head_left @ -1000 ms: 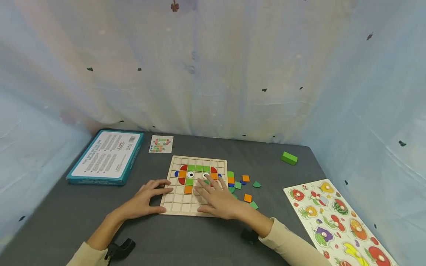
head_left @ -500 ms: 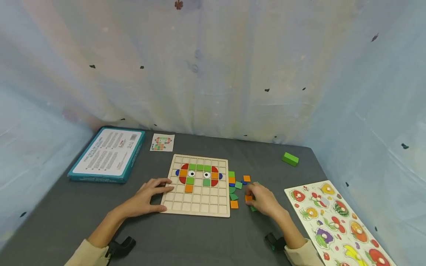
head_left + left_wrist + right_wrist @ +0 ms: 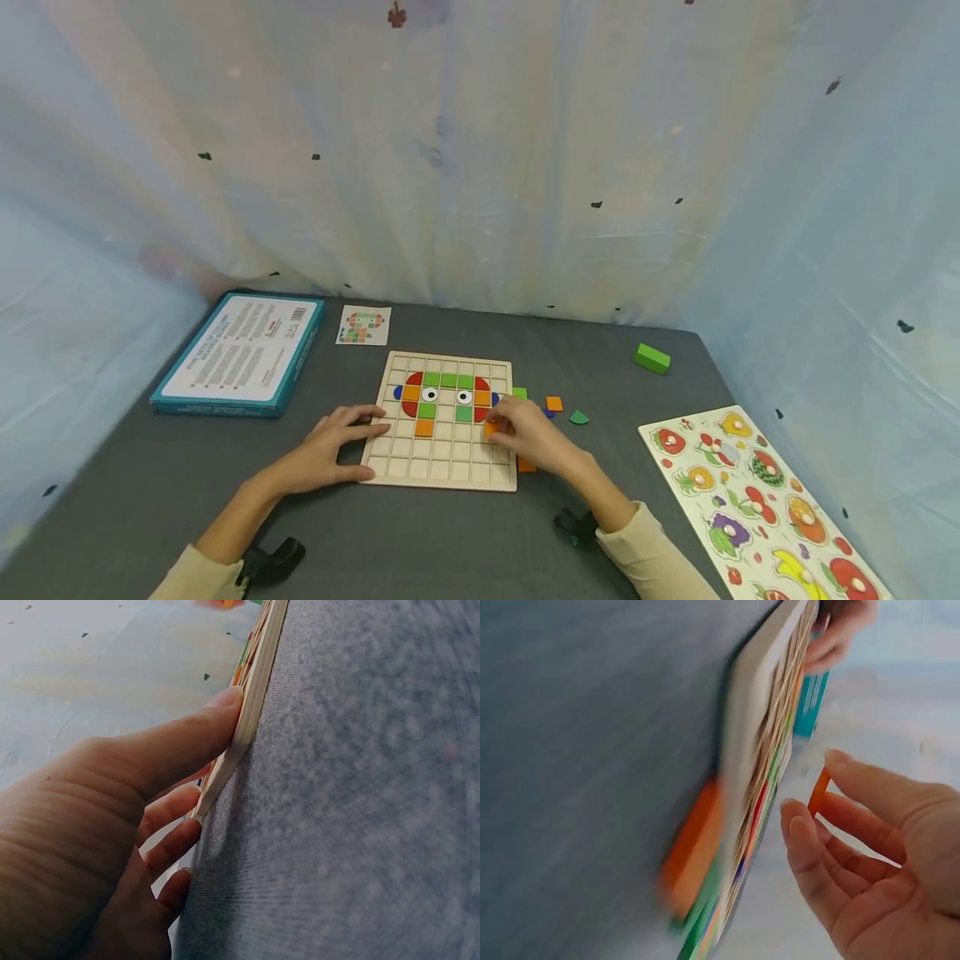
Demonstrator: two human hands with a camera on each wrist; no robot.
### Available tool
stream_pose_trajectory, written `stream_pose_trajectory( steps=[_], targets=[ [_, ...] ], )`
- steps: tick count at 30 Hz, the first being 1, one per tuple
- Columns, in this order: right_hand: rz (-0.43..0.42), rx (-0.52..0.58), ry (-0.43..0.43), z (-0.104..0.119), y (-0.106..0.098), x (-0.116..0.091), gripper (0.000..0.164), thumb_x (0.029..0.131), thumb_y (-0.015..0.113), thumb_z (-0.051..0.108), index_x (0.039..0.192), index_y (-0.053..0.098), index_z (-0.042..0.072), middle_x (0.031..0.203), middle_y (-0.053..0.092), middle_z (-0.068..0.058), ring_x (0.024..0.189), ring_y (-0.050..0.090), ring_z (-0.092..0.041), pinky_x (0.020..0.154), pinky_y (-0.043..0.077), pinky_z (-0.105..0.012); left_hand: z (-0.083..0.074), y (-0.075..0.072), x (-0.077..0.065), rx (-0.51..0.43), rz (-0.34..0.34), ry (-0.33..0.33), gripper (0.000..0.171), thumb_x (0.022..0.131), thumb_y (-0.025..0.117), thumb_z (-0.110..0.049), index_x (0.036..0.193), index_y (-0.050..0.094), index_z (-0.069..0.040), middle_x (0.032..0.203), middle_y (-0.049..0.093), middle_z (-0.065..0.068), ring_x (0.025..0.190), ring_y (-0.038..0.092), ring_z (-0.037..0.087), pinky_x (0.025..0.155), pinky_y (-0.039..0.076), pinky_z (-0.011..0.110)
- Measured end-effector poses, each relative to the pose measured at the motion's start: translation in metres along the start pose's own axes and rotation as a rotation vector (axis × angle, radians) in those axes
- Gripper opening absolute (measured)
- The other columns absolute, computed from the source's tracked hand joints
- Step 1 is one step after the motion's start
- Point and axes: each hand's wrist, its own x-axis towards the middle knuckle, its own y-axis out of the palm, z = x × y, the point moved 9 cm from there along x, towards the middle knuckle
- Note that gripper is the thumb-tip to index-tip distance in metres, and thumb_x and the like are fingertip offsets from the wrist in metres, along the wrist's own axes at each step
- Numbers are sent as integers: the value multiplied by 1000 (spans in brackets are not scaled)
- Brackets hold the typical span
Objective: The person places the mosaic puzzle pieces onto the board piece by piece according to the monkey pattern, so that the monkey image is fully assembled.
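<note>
My right hand (image 3: 536,437) pinches an orange square tile (image 3: 820,791) between thumb and fingers, over the right side of the wooden grid board (image 3: 408,468). In the right wrist view the tile is held on edge, above the board's surface. My left hand (image 3: 330,448) rests at the board's near left corner, thumb on the front edge and fingers along the left side. Red, green, orange and blue tiles with two eye tiles (image 3: 430,395) form a figure on the board. One orange tile (image 3: 423,428) lies below its left part.
Right of the board lie loose pieces, among them an orange square (image 3: 553,403) and a green quarter-round (image 3: 579,417); my right hand hides others. A picture card (image 3: 363,325) and a teal box (image 3: 240,350) lie behind. A green block (image 3: 651,358) and a fruit puzzle (image 3: 750,492) are to the right.
My right hand moved from the board to the loose pieces on the right, took an orange tile and came back over the board. The left hand kept its place.
</note>
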Motion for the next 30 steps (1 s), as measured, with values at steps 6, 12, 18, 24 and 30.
stream_pose_trajectory(
  steps=[6, 12, 18, 24, 30],
  targets=[
    [75, -139, -62, 27, 26, 36, 20, 87, 79, 19, 102, 74, 7, 90, 65, -2, 71, 52, -9, 63, 42, -21, 2, 2, -1, -3, 2, -4, 68, 86, 75, -48, 143, 57, -17, 149, 43, 5, 132, 36, 32, 96, 27, 61],
    [101, -236, -15, 28, 43, 53, 23, 86, 81, 26, 101, 75, 10, 92, 63, -1, 74, 55, -10, 61, 43, -20, 2, 1, -1, -7, -1, 0, 67, 86, 75, -47, 144, 57, -17, 149, 43, 5, 132, 37, 32, 96, 27, 62],
    [99, -221, -12, 29, 46, 52, 31, 85, 82, 27, 107, 74, 6, 94, 61, -3, 76, 55, -9, 64, 44, -18, 1, 0, 0, -1, -3, 6, 67, 86, 76, -46, 143, 57, -17, 149, 44, 6, 132, 37, 32, 96, 27, 62],
    [111, -381, -80, 44, 37, 23, 50, 93, 69, 43, 129, 66, 9, 132, 58, -10, 116, 56, -25, 91, 48, -40, 1, -1, 0, -2, -17, 10, 67, 85, 77, -45, 142, 59, -17, 148, 44, 7, 131, 37, 30, 95, 27, 62],
    [330, -391, -34, 45, 56, -11, 77, 95, 54, 60, 155, 38, 15, 164, 24, -8, 150, 11, -39, 112, 16, -65, 1, 0, -1, -3, -18, 1, 67, 84, 78, -45, 142, 59, -17, 148, 45, 7, 131, 38, 30, 96, 27, 62]
  ],
)
